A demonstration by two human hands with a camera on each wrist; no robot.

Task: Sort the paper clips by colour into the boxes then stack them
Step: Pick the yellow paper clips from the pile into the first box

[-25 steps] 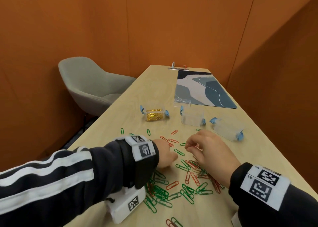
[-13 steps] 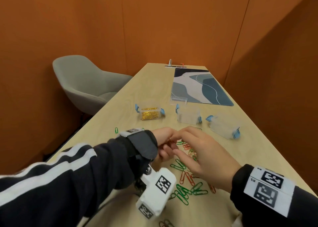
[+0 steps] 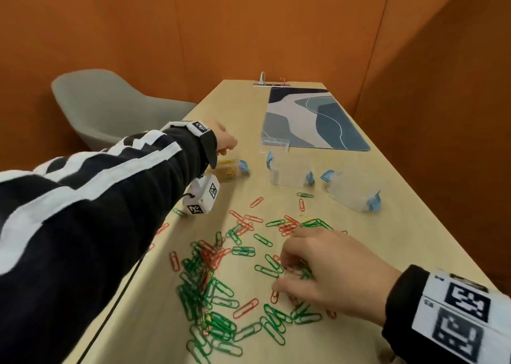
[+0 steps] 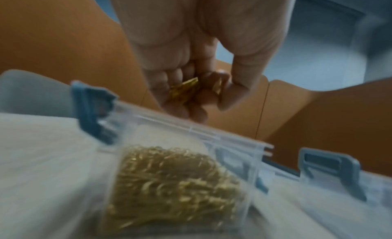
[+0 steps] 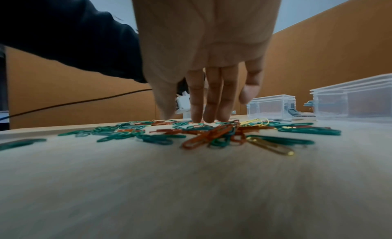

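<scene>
The left hand (image 4: 191, 85), fingers curled round a few gold clips (image 4: 184, 91), hovers above the gold-filled box (image 3: 229, 170). Beside that box, two clear boxes (image 3: 287, 173) look empty. Nearer than it, the right hand (image 3: 323, 267) presses straight fingers onto the green and red clips (image 3: 215, 278), so most sorting and all stacking seem left.

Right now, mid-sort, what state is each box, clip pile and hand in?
Left box: open, part filled with gold clips.
Middle box: open, looks empty.
Right box: open, looks empty, set askew.
Loose lid: lying flat beside the mat.
Clip pile: green and red with a few gold, unsorted on the table.
Left hand: holds gold clips above the left box.
Right hand: fingers straight, fingertips on the pile.
</scene>
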